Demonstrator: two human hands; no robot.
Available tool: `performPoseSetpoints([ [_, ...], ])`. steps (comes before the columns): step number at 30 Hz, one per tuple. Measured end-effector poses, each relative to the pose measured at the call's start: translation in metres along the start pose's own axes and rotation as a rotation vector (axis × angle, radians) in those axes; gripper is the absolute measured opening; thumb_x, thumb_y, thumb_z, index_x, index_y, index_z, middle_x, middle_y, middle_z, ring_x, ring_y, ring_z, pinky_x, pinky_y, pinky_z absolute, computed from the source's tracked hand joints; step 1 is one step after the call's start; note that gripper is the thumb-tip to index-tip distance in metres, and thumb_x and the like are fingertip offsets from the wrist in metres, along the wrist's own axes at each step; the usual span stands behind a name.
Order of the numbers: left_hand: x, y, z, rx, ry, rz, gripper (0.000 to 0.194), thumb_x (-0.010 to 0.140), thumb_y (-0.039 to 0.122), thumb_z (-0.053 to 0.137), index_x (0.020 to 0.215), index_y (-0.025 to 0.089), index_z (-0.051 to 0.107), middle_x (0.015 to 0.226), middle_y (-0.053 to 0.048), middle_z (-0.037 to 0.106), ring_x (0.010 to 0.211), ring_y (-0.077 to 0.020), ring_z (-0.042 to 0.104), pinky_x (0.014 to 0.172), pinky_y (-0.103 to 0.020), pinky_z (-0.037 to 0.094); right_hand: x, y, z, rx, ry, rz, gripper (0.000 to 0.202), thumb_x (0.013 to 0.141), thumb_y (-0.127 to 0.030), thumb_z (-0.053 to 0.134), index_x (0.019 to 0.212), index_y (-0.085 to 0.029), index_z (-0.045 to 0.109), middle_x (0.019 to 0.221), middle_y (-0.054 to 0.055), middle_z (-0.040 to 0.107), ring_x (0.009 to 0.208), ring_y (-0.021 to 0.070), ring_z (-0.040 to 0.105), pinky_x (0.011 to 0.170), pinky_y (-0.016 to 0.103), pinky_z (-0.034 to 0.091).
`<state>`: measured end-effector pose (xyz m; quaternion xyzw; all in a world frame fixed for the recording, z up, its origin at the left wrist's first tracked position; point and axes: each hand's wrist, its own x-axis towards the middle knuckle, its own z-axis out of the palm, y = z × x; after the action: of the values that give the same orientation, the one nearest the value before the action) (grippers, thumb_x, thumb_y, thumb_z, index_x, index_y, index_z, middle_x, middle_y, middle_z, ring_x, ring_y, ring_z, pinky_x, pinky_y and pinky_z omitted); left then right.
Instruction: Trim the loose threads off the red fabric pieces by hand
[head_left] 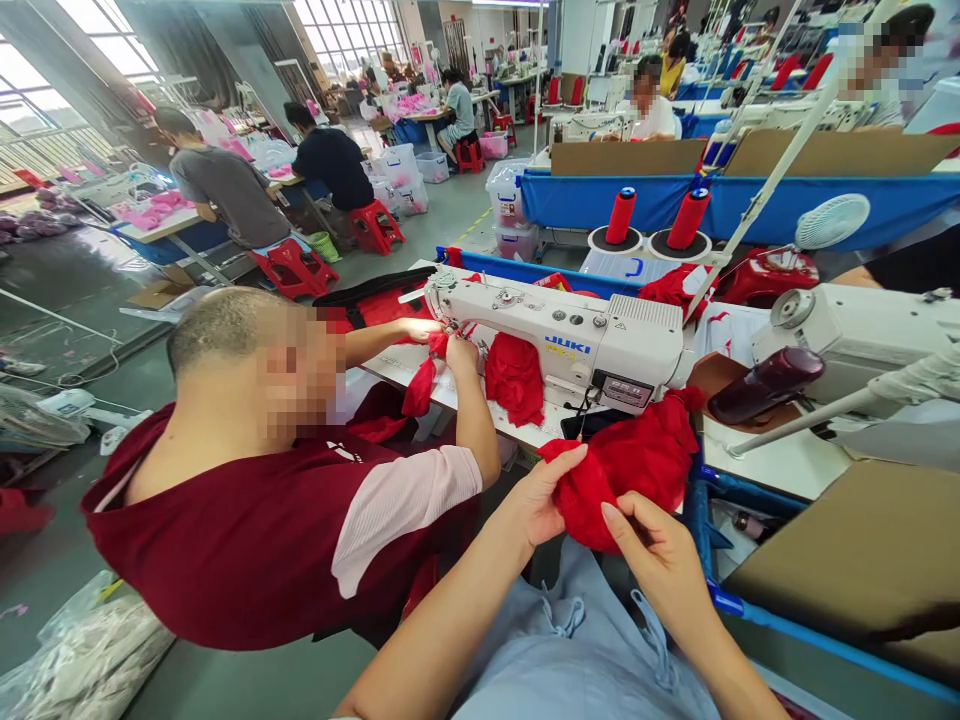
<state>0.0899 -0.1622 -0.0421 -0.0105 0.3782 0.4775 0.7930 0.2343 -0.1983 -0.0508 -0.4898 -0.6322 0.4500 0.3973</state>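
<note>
A piece of red fabric (589, 505) hangs between my two hands, above my lap at the table's near edge. My left hand (551, 495) grips its left side, thumb on top and the other fingers hidden behind the cloth. On the lower right side, my right hand (652, 535) pinches the fabric between thumb and fingers. Just behind lies a heap of more red fabric (652, 450) on the table's corner. Beyond it stands a white sewing machine (555, 335), where a co-worker's hands (457, 350) hold another red piece near the needle.
A co-worker in a dark red top (277, 530) sits close on my left. To my right are a blue-framed bin (705, 510) with cardboard (847, 560), a second sewing machine (862, 330) and a dark bottle (765, 385). Red thread cones (688, 218) stand behind the machine.
</note>
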Motion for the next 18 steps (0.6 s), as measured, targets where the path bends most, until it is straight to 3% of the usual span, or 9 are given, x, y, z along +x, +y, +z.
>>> performPoseSetpoints([
  [9, 0.005, -0.005, 0.006, -0.017, 0.112, 0.015, 0.011, 0.077, 0.010, 0.069, 0.068, 0.011, 0.062, 0.063, -0.004, 0.069, 0.053, -0.0117, 0.063, 0.059, -0.022, 0.049, 0.000, -0.003, 0.006, -0.006, -0.033, -0.047, 0.037, 0.092, -0.036, 0.046, 0.060, -0.023, 0.033, 0.056, -0.006, 0.029, 0.049, 0.0099, 0.029, 0.043, 0.022, 0.027],
  [15, 0.018, -0.016, 0.008, -0.048, 0.172, 0.045, 0.023, 0.080, 0.011, 0.067, 0.061, 0.015, 0.054, 0.049, 0.003, 0.057, 0.042, -0.0083, 0.051, 0.053, -0.021, 0.045, -0.006, -0.008, 0.016, -0.112, -0.101, -0.246, 0.035, 0.093, -0.024, 0.041, 0.061, -0.023, 0.028, 0.054, -0.007, 0.030, 0.047, 0.0091, 0.031, 0.044, 0.022, 0.026],
  [18, 0.028, -0.015, 0.009, -0.049, 0.166, 0.030, 0.029, 0.079, 0.011, 0.069, 0.056, 0.014, 0.052, 0.045, 0.003, 0.053, 0.039, -0.0081, 0.048, 0.054, -0.023, 0.047, -0.008, -0.007, 0.020, -0.129, -0.089, -0.271, 0.035, 0.093, -0.022, 0.041, 0.061, -0.024, 0.027, 0.054, -0.007, 0.030, 0.046, 0.0090, 0.031, 0.044, 0.021, 0.026],
])
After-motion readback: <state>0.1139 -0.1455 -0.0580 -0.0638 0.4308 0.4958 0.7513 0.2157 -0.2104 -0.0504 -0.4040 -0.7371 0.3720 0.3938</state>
